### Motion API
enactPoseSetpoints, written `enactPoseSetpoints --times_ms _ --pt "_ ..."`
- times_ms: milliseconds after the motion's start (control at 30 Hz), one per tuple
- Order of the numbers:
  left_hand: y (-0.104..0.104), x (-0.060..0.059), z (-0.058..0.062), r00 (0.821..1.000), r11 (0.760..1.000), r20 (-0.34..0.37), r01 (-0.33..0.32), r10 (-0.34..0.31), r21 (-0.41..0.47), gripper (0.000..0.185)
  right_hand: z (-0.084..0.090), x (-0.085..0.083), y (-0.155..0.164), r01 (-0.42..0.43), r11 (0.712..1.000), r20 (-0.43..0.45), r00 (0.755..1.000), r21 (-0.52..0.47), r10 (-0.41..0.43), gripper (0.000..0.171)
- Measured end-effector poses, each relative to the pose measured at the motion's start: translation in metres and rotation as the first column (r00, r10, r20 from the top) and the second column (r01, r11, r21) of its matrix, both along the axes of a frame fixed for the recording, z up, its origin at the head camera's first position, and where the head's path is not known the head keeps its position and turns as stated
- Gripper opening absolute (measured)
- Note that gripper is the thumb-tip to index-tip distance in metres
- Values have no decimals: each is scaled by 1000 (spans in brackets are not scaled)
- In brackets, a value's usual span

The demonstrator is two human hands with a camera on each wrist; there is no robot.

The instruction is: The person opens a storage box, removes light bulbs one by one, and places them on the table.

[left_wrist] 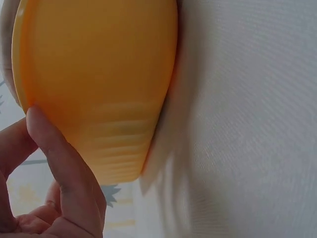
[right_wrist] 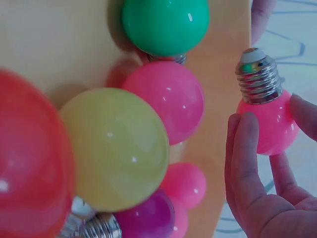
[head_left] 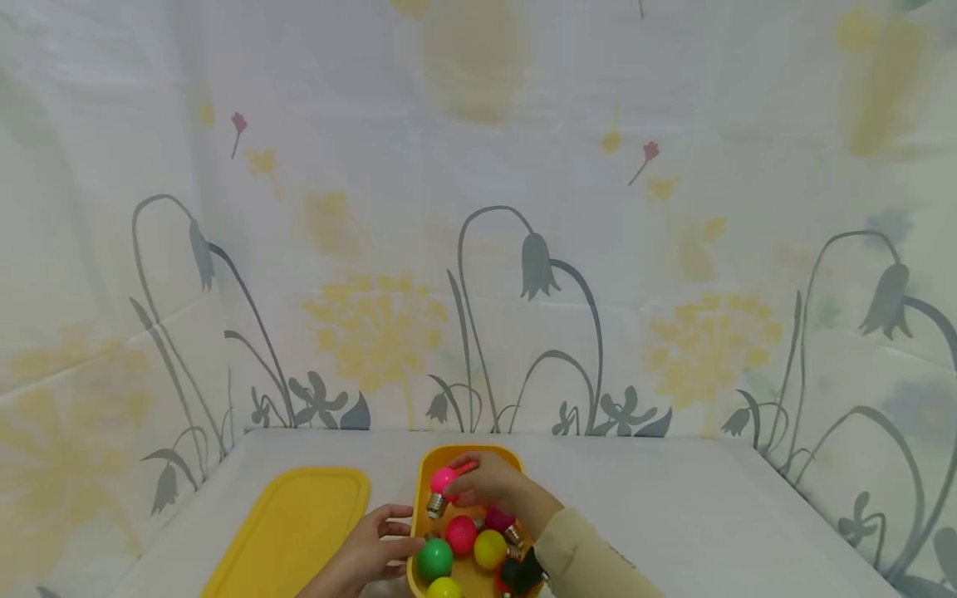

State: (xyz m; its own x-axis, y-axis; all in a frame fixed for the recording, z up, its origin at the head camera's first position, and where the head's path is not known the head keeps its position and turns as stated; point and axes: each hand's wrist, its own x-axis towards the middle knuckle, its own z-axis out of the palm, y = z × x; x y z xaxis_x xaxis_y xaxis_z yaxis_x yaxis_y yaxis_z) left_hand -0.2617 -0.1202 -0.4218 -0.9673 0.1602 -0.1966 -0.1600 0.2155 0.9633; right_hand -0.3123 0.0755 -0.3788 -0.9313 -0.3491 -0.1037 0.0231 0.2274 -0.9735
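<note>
A yellow plastic container holds several coloured light bulbs. Above its far part, my right hand pinches a pink light bulb between thumb and fingers, its silver screw base pointing up in the right wrist view. At the near left side, my left hand grips the container's rim, thumb and finger meeting at the edge in the left wrist view. Inside lie a green bulb, a pink-red bulb, a yellow bulb and a purple bulb. The right forearm hides part of the container's right side.
A flat yellow lid lies left of the container on the white tabletop. Behind the table hangs a flower-patterned cloth, which also encloses both sides.
</note>
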Motion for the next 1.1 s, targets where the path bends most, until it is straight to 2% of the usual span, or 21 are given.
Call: enactPoseSetpoints --times_ms 267,533,900,1100 --pt "3 -3 0 998 998 20 -54 55 -43 52 11 4 17 29 997 -41 999 67 -27 37" --pt "3 0 3 997 995 9 -80 81 -60 52 16 5 38 99 993 -83 992 71 -93 44" --pt "5 1 3 997 994 21 -79 81 -71 53 10 2 72 219 973 -112 971 75 -210 48" --pt "4 -1 2 996 995 24 -79 81 -61 53 6 4 84 282 959 -125 953 40 -275 48"
